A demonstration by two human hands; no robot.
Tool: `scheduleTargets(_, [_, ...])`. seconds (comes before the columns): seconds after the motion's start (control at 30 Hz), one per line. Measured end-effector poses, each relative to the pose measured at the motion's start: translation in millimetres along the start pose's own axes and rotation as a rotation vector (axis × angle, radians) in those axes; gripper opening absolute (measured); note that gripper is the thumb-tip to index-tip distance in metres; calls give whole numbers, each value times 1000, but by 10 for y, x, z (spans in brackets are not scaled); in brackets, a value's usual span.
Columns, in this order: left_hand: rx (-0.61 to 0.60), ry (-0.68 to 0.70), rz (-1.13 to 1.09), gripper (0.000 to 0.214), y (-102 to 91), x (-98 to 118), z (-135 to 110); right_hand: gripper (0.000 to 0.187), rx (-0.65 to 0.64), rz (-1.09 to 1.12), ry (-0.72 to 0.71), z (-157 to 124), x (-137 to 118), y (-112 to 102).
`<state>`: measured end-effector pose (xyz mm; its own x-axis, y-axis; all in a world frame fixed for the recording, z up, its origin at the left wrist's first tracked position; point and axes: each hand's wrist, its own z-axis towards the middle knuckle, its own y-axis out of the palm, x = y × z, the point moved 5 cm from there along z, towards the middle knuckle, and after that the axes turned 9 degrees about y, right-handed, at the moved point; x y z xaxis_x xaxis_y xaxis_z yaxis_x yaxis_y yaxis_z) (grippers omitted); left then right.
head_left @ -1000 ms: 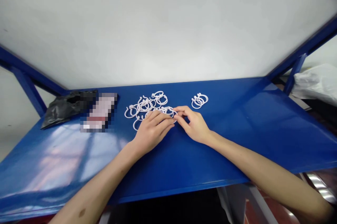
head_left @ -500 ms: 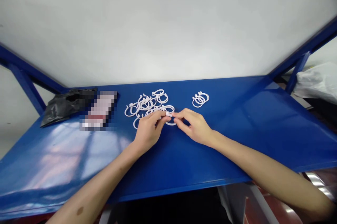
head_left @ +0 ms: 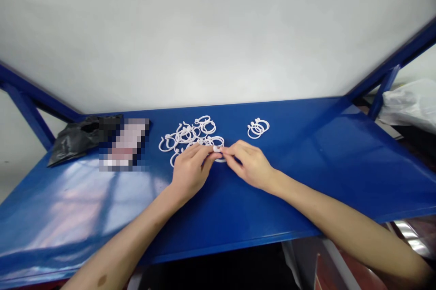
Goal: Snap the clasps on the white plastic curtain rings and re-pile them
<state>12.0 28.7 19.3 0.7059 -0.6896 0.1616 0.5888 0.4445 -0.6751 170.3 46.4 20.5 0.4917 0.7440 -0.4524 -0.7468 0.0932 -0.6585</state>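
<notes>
Both hands meet over the blue table [head_left: 238, 208], fingertips close together on one white plastic curtain ring [head_left: 217, 149]. My left hand [head_left: 190, 169] pinches it from the left between thumb and forefinger. From the right, my right hand [head_left: 252, 164] pinches at the ring's ends, and its fingertips nearly touch the left ones. Fingers cover much of the ring, so whether its ends are joined cannot be seen. A loose pile of white curtain rings [head_left: 185, 134] lies just beyond my left hand. A few more rings [head_left: 255, 137] overlap in a small group beyond my right hand.
On the table's left lie a black plastic bag [head_left: 73, 140] and a blurred-out flat object [head_left: 127, 140]. A pale wall [head_left: 218, 36] rises behind the table. Blue frame bars [head_left: 384, 90] stand at both sides, with a white plastic bag [head_left: 408, 104] past the right one.
The view has shifted slightly. Both hands stay at the same ring, with the fingertips drawn a little closer together over its ends. The pile and the small group lie as before.
</notes>
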Motion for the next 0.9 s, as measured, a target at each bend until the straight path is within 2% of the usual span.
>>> scheduleTargets(0.1, [-25,27,84,18,8,11,36,16,124,-93,138,108,298,-128])
scheduleTargets(0.23, [-122,109,152,25,51,-21,32,14,272,-151,479,184,895,-379])
scheduleTargets(0.3, [-177,108,174,26,79,-59,7,14,269,-149,590,181,1119,-434])
scheduleTargets(0.37, [-228,85,192,28,109,-92,-20,16,244,-154,641,170,1248,-437])
scheduleTargets(0.5, [-276,69,202,30,153,-116,-48,20,189,-251,645,155,1290,-381])
scheduleTargets(0.67, [-209,119,201,10,132,-118,-27,21,165,-280,634,153,1248,-360])
scheduleTargets(0.9, [-135,146,144,10,80,-103,14,22,123,-334,676,149,1241,-352])
